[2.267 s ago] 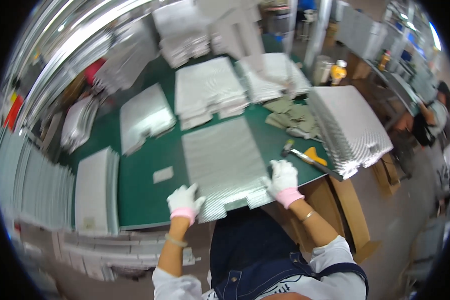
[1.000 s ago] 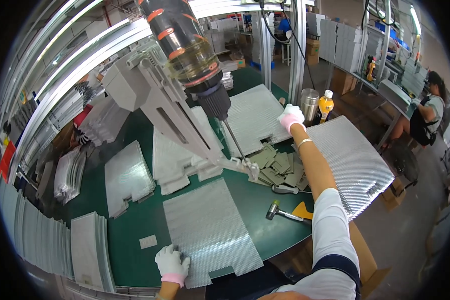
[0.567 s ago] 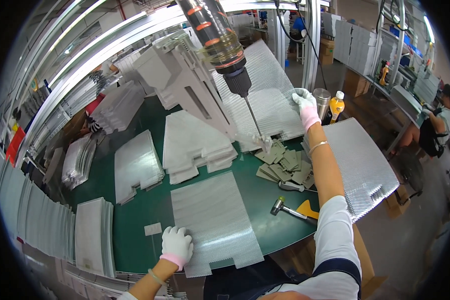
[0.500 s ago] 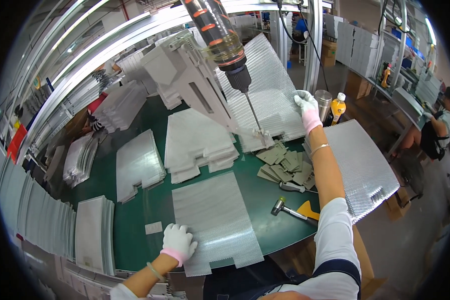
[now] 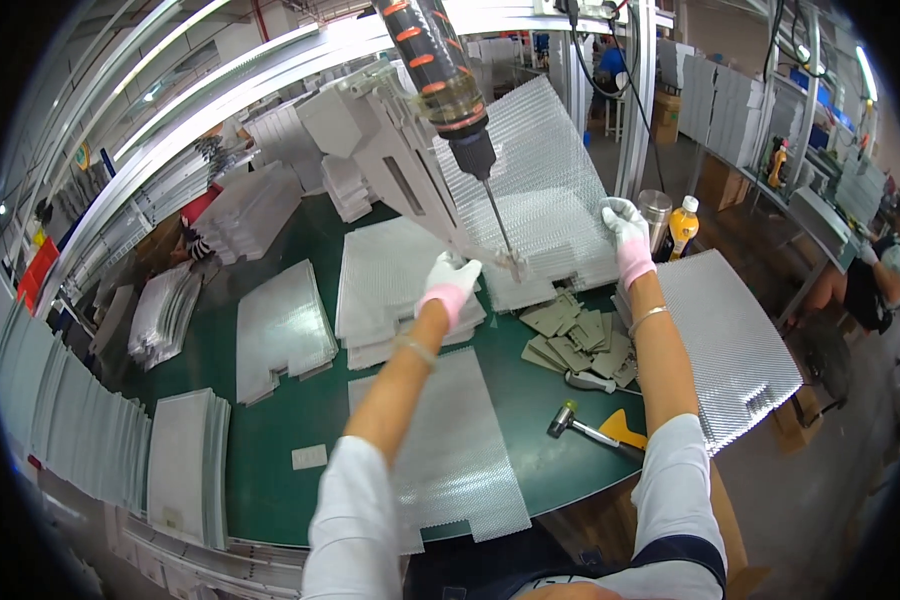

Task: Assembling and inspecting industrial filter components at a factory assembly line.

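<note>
My right hand [image 5: 627,235], in a white glove with a pink cuff, is closed at the right edge of a translucent ridged plastic sheet [image 5: 530,140] at the back of the table. My left hand [image 5: 452,278], gloved alike, hovers at the right end of a stack of cut sheets [image 5: 382,275], fingers apart, with nothing visible in it. Just right of it the thin bit of a hanging power screwdriver [image 5: 473,150] points down beside a grey stand [image 5: 395,165], over the sheet's near edge. Another sheet [image 5: 455,430] with notched edges lies flat at the front.
Flat grey-green pieces [image 5: 575,335] are heaped right of centre, near a screwdriver [image 5: 590,381], a small hammer [image 5: 580,422] and a yellow scraper [image 5: 622,428]. A steel flask [image 5: 656,212] and a bottle [image 5: 683,228] stand at the right. More sheet stacks [image 5: 285,325] lie left.
My left hand has left the front sheet and moved up and right to beside the stand. My right hand stays at the back sheet's edge. The view has shifted slightly.
</note>
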Available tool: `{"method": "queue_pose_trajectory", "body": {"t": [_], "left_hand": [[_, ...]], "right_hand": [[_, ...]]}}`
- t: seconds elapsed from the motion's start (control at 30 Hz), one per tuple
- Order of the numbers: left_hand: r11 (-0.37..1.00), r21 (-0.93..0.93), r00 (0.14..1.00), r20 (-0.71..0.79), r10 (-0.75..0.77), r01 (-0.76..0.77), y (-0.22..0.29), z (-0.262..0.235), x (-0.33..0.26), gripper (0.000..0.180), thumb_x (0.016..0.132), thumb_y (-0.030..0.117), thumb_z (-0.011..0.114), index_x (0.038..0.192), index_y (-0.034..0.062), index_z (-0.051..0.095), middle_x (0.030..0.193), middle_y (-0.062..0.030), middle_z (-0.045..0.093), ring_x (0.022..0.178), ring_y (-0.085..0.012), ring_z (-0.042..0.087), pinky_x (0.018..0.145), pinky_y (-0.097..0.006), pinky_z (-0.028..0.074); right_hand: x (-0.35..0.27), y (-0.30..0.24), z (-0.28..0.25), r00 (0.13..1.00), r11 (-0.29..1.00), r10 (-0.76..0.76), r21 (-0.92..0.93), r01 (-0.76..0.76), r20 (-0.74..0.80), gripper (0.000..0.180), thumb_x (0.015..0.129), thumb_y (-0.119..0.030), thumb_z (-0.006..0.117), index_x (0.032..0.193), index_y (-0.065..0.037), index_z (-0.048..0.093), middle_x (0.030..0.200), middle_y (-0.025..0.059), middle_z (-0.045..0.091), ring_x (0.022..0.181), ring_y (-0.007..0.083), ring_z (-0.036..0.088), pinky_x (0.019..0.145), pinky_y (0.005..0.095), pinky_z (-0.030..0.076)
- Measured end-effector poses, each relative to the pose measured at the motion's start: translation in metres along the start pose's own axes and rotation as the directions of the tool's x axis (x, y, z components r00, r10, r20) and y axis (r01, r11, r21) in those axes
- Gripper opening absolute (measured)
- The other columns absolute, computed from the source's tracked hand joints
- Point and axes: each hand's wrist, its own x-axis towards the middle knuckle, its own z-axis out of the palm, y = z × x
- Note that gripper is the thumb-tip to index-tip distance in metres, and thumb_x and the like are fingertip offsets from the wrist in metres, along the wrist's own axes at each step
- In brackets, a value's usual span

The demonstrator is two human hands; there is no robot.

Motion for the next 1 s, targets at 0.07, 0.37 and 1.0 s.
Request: {"method": "queue_pose_trajectory", "body": {"t": [0.07,0.37,1.0], "left_hand": [[0.997,0.041,0.998,-0.003,-0.066,0.066,-0.05,0.005,0.055,0.057,0.081,0.029,0.06,0.124,-0.0059,0.045,0.118,-0.0204,0.056,0.11,-0.0323,0.054,0.093,-0.034,0.041],[0.986,-0.011,0.956,-0.247,0.159,-0.166,0.005,0.04,0.017,0.062,0.082,0.016,0.06,0.133,-0.0057,0.034,0.126,-0.0236,0.049,0.115,-0.029,0.05,0.097,-0.032,0.039],[0.402,-0.876,0.964,-0.242,0.113,-0.267,0.064,-0.024,-0.029,0.034,0.078,-0.005,0.063,0.111,-0.0015,0.055,0.096,-0.0031,0.059,0.08,-0.0107,0.056,0.072,-0.024,0.049]], "right_hand": [[0.0,-0.005,0.042,0.999,0.999,-0.003,0.045,0.001,0.05,0.016,0.083,-0.002,0.059,0.099,-0.002,0.062,0.091,0.001,0.061,0.081,0.0087,0.053,0.076,0.021,0.043],[0.015,0.023,0.026,0.979,0.922,-0.087,-0.386,0.009,-0.183,0.016,0.083,-0.003,0.057,0.099,-0.001,0.059,0.089,0.0046,0.06,0.08,0.0105,0.054,0.073,0.0244,0.045],[-0.01,-0.036,0.009,0.968,0.789,0.214,-0.608,-0.091,0.133,0.068,0.079,-0.028,0.067,0.132,0.004,0.038,0.124,0.0158,0.054,0.112,0.0234,0.053,0.095,0.0295,0.039]]}}
